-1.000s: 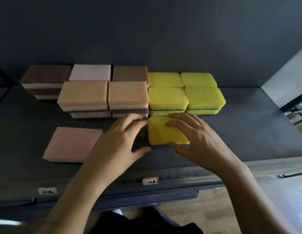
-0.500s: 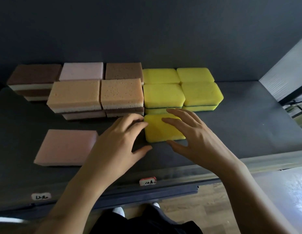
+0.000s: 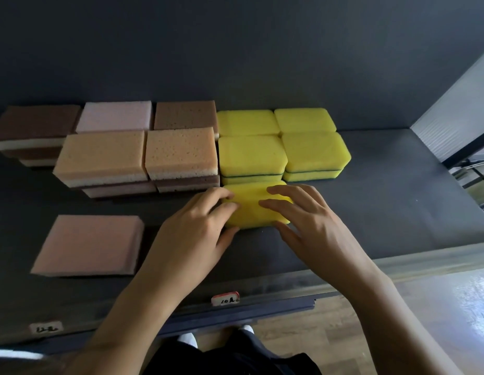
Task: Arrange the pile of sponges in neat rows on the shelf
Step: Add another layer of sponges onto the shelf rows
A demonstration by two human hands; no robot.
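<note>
Hidden or unclear: the left end of the front yellow sponge [image 3: 251,209] lies under the fingers of the left hand [image 3: 192,234], and its right front corner is behind the right hand [image 3: 314,228]. The right fingers [image 3: 286,192] are slightly blurred. The back row is largely screened by the stacks in front, so I cannot tell how many layers it has. The dark brown stack [image 3: 35,123] is cut off at the left edge of the view. The handwriting on the two price labels [image 3: 225,298] on the shelf lip is hard to read.

Position: the front yellow sponge lies flat on the dark matte shelf [image 3: 384,207], touching or just in front of the left yellow stack [image 3: 251,155].

Grip: the left hand's grip is narrow, with curled fingers on the sponge's left end and the thumb at its front left corner. The right hand's grip is wide, with fingers spread and fairly straight over the top and the thumb at the front edge.

Materials and shapes: the yellow sponges are rounded-corner foam blocks, the stacked ones showing a thin dark green layer. The tan sponges [image 3: 102,152] are sharp-edged, pitted and porous, with a pale lower band. A thin flat pink sponge [image 3: 89,243] lies alone at the front left, well apart from the hands.
</note>
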